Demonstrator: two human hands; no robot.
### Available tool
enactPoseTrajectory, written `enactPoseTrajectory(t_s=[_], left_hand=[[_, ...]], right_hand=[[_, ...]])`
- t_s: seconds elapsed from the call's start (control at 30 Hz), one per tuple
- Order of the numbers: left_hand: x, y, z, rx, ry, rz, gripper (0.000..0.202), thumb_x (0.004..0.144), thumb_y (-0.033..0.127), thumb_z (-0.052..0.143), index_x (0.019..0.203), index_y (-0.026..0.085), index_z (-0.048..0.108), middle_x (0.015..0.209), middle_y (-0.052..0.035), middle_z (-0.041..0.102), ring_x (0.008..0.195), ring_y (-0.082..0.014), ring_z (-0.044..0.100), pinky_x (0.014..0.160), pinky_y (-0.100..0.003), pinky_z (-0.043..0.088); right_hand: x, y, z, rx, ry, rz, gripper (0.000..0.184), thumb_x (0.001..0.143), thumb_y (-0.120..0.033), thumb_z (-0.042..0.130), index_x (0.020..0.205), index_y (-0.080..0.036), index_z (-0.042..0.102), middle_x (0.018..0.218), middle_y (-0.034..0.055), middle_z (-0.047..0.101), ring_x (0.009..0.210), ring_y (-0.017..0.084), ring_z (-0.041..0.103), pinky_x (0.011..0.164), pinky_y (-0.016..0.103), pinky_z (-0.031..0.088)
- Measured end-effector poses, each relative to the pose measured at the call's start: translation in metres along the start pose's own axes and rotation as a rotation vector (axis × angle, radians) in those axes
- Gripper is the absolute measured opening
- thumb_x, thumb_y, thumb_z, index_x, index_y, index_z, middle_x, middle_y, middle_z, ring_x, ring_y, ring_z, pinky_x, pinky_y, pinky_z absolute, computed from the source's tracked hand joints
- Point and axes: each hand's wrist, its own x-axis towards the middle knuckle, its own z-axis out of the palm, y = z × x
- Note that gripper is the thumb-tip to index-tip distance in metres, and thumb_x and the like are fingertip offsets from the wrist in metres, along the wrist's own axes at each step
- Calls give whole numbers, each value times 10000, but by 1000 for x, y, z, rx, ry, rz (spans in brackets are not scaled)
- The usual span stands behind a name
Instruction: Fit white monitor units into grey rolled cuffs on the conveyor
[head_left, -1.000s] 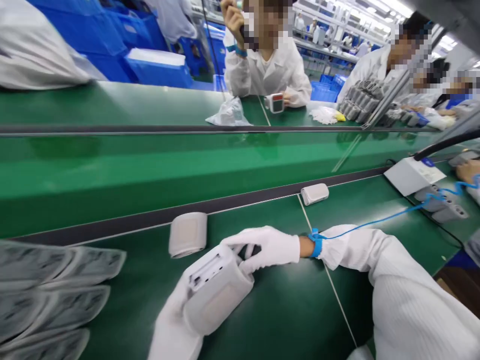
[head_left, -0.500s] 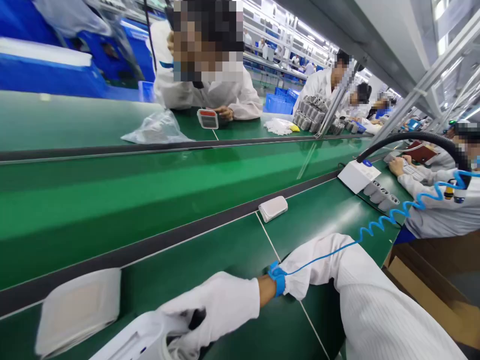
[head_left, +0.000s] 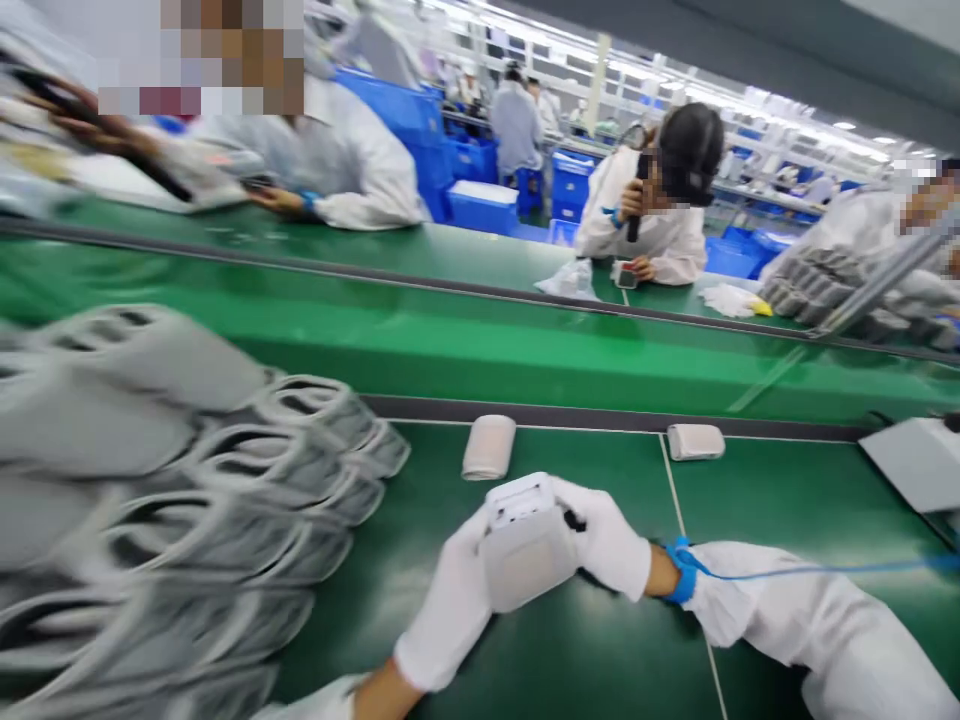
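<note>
Between my gloved hands, above the green bench, is a wrist blood pressure monitor [head_left: 529,550] with a white plastic edge on top and a pale grey cuff facing me. My left hand [head_left: 454,595] grips its left side, fingers partly hidden behind it. On the upper right corner, my right hand [head_left: 604,535] is closed around the edge, with a small dark spot showing by the fingers. Both hands wear white gloves. A rolled pale cuff unit [head_left: 489,447] stands just beyond the hands. Another one [head_left: 696,441] lies farther right near the bench's back edge.
Several grey looped cuffs [head_left: 247,500] are piled at the left, blurred. A white box [head_left: 915,465] sits at the right. Blue coiled cord [head_left: 825,570] runs from my right wrist strap. Beyond the green belt [head_left: 450,350], co-workers [head_left: 652,200] sit at another bench.
The view has swung left, bringing the cuff pile and my left hand into sight. The monitor, previously low in my right hand, is now raised between both hands.
</note>
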Motion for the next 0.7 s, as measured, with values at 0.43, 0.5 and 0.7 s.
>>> enactPoseTrajectory(t_s=[0.43,0.5,0.7], left_hand=[[-2,10,22,-991,-134,-378,349,737,454,776,671,182,567,681,8,624,711,-169,577,781,-324,491],[-4,11,23,-1031,-141,-394,408,688,441,815,613,201,494,615,36,558,659,-146,525,741,-307,470],[0,5,24,-1057,-210,-363,354,692,419,810,633,185,551,651,23,604,690,-144,554,779,-294,473]], right_hand=[[-19,25,2,95,136,181,583,763,-466,859,1271,-217,718,1149,76,777,1054,306,751,894,395,644],[-24,27,-2,69,181,188,528,754,-440,854,1223,-222,743,1131,81,782,1026,312,755,895,411,641],[-23,26,4,21,314,192,330,881,-438,736,1127,-221,764,1144,98,773,1029,301,746,908,420,632]])
